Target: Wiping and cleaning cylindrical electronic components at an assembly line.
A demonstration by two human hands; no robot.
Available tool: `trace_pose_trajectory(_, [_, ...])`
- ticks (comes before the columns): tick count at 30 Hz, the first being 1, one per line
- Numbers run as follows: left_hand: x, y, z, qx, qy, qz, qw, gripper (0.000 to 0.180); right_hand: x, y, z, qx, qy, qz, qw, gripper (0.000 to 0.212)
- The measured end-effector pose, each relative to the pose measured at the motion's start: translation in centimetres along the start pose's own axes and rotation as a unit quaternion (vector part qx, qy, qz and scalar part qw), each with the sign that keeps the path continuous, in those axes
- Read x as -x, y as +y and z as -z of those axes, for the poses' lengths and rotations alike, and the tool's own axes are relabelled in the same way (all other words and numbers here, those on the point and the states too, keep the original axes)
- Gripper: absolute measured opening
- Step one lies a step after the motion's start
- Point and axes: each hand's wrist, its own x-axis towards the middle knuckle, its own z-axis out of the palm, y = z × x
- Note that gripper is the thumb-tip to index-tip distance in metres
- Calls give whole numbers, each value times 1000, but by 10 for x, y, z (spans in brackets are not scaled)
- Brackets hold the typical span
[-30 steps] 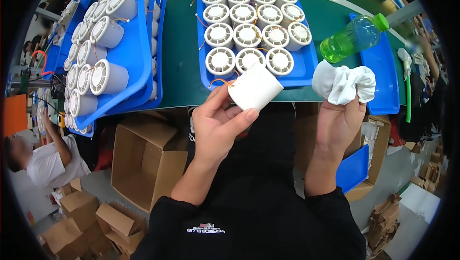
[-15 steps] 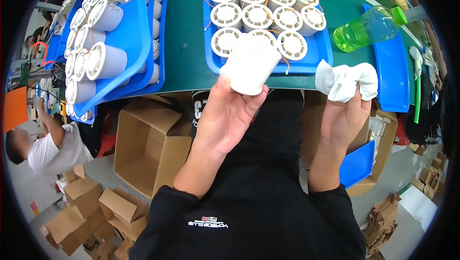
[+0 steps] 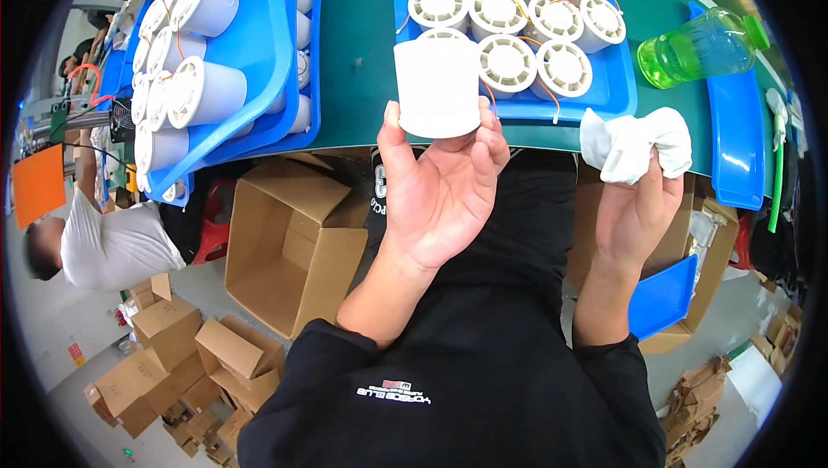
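A smooth white cylindrical housing (image 3: pixel 438 88) is gripped near its lower end by my left hand (image 3: pixel 444 192), thumb on one side and fingers on the other. It stands nearly upright in front of the blue tray (image 3: pixel 604 106). Similar white housings (image 3: pixel 507 62) with slotted round tops and thin coloured wires fill that tray in rows. To the right, my right hand (image 3: pixel 638 218) pinches a crumpled white cloth (image 3: pixel 636 144) over the table's near edge. The cloth and the housing are apart.
On the left, stacked blue trays (image 3: pixel 280 62) hold more housings. A bottle of green liquid (image 3: pixel 699 47) lies on the green table (image 3: pixel 362 62), near an empty blue tray (image 3: pixel 736 144). Open cardboard boxes (image 3: pixel 289 252) stand below. A person in white (image 3: pixel 125 239) is at far left.
The housing has turned from tilted to nearly upright in my left hand, with the fingers shifted around its lower end. My right hand still holds the cloth. The whole view has shifted slightly.
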Motion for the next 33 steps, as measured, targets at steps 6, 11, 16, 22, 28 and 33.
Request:
trace_pose_trajectory(6, [-1, 0, -1, 2, -12, 11, 1000, 68, 1, 2, -3, 26, -1, -15, 1000, 30])
trace_pose_trajectory(11, [-2, -7, 2, -7, -9, 13, 1000, 77, -6, -3, -28, 272, -131, 162, 939, 29])
trace_pose_trajectory(16, [2, -20, 0, -81, 32, -39, 995, 69, -33, -1, -62, 292, -277, 232, 886, 29])
trace_pose_trajectory(22, [-2, -18, -2, -66, 95, 3, 993, 73, -52, 19, -69, 336, -153, 308, 877, 33])
trace_pose_trajectory(28, [2, -20, -1, -22, 58, 34, 997, 70, -53, 20, -65, 367, -25, 303, 879, 23])
trace_pose_trajectory(33, [4, -20, -2, -17, 37, 36, 999, 69, -47, 16, -61, 334, -27, 277, 901, 21])
